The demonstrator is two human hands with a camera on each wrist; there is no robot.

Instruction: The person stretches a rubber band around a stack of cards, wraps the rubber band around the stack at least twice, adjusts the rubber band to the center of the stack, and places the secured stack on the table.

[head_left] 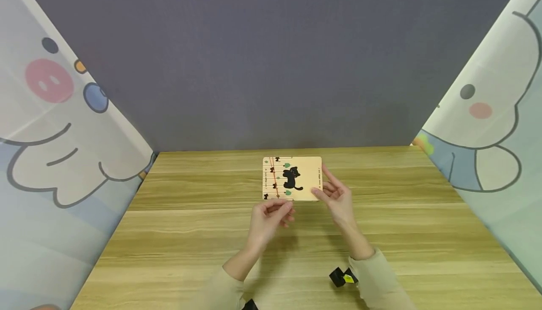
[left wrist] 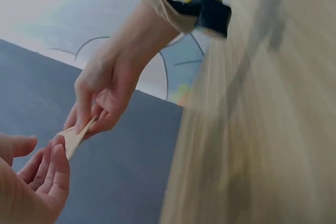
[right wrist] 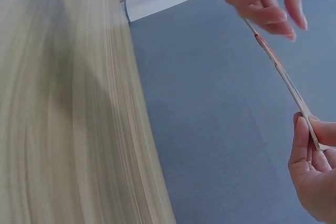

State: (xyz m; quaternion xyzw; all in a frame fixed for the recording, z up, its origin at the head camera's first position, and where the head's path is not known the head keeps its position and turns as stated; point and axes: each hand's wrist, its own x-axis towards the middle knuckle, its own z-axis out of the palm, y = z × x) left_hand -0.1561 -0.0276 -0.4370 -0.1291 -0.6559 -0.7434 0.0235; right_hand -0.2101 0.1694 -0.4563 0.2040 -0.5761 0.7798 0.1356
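Note:
A thin cream notebook [head_left: 311, 171] printed with a black cat is held up above the table, its cover facing me in the head view. Two red cord lines [head_left: 274, 178] cross its left part. My right hand [head_left: 339, 202] pinches the notebook's lower right corner, thumb on the front and fingers behind. Just under the bottom edge is my left hand [head_left: 267, 220]. In the left wrist view, that hand's thumb stands apart from its loosely bent fingers [left wrist: 59, 174], which overlap the notebook's edge. The right wrist view shows the notebook [right wrist: 289, 82] edge-on.
The wood-grain table [head_left: 178, 234] spreads below both hands. A grey panel [head_left: 271, 65] rises behind it, with cartoon-printed curtains [head_left: 38, 159] on both sides. A black wrist device [head_left: 338, 277] with a yellow label sits by the right sleeve [head_left: 377, 277].

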